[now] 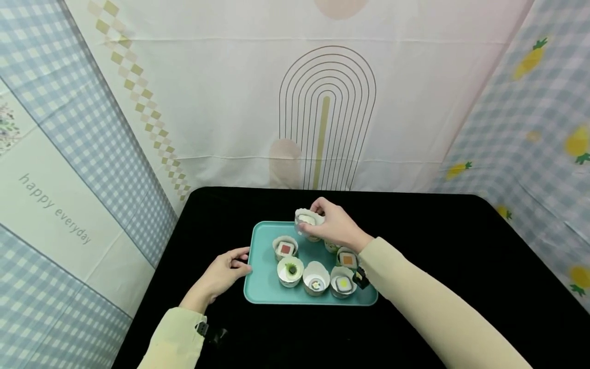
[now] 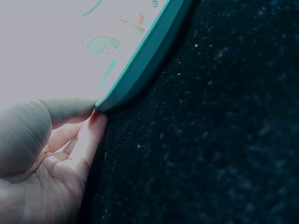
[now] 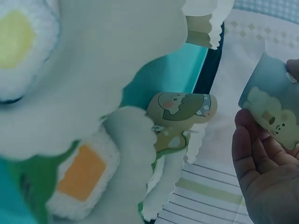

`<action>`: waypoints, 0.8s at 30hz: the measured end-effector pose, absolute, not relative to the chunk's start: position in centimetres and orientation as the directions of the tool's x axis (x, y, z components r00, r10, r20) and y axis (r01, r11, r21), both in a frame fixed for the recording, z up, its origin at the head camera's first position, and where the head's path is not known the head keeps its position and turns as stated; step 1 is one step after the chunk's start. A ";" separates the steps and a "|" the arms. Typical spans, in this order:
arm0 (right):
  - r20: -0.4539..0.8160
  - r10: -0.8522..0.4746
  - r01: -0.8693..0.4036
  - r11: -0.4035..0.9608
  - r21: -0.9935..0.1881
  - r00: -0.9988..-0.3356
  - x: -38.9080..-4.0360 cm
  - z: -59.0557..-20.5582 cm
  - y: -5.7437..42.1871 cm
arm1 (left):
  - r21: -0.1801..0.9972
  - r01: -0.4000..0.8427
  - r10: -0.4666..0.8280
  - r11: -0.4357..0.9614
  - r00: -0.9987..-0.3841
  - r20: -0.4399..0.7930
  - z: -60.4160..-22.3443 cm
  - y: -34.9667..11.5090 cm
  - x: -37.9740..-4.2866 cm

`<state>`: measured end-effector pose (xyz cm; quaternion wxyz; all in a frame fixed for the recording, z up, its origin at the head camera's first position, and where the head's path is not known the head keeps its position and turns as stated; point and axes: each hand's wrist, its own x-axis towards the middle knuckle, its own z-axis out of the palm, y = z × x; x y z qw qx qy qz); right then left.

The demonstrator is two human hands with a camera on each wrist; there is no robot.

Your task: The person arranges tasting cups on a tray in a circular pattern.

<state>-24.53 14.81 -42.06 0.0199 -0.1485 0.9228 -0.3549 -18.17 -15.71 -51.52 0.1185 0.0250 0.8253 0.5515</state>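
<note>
My left hand [image 1: 220, 277] pinches the left rim of a teal tray [image 1: 259, 293], thumb above and fingers beneath, as the left wrist view shows at the rim [image 2: 133, 65]. Over the tray's back edge, my right hand [image 1: 340, 225] grips a scalloped paper cup [image 1: 304, 216]. A bear print marks this cup [image 3: 273, 109] in the right wrist view. Toy sushi pieces sit in paper cups on the tray: one red-centred [image 1: 286, 249], one orange-centred [image 1: 348, 260], one yellow-centred [image 1: 343, 284]. Another cup [image 1: 290, 279] carries a green-topped piece. A front cup [image 1: 315, 269] holds a small round piece.
Under the tray lies a black table cover [image 1: 295, 338]. A white patterned cloth [image 1: 221, 102] hangs behind, with blue checked cloths [image 1: 544, 169] at the sides. My right forearm [image 1: 428, 302] crosses the tray's right side and partly hides a printed cup [image 1: 331, 247].
</note>
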 end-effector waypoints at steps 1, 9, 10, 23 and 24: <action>0.064 -0.296 -0.264 0.708 -0.655 -0.953 -24.7 -42.0 14.6 | 0.915 -0.091 0.172 0.392 -0.970 -0.170 -51.5 -15.7 -18.1; 0.092 -0.327 -0.314 0.732 -0.605 -0.940 -26.1 -42.3 13.1 | 0.916 -0.097 0.166 0.388 -0.971 -0.173 -51.3 -15.8 -18.1; 0.096 -0.333 -0.323 0.737 -0.594 -0.938 -26.3 -42.4 12.9 | 0.917 -0.096 0.165 0.388 -0.971 -0.172 -51.3 -15.8 -18.1; 0.098 -0.348 -0.341 0.760 -0.554 -0.933 -26.8 -43.6 11.1 | 0.916 -0.094 0.162 0.389 -0.972 -0.169 -51.4 -15.7 -18.1; 0.096 -0.353 -0.346 0.762 -0.548 -0.931 -26.8 -43.6 11.0 | 0.916 -0.096 0.160 0.389 -0.972 -0.170 -51.4 -15.7 -18.1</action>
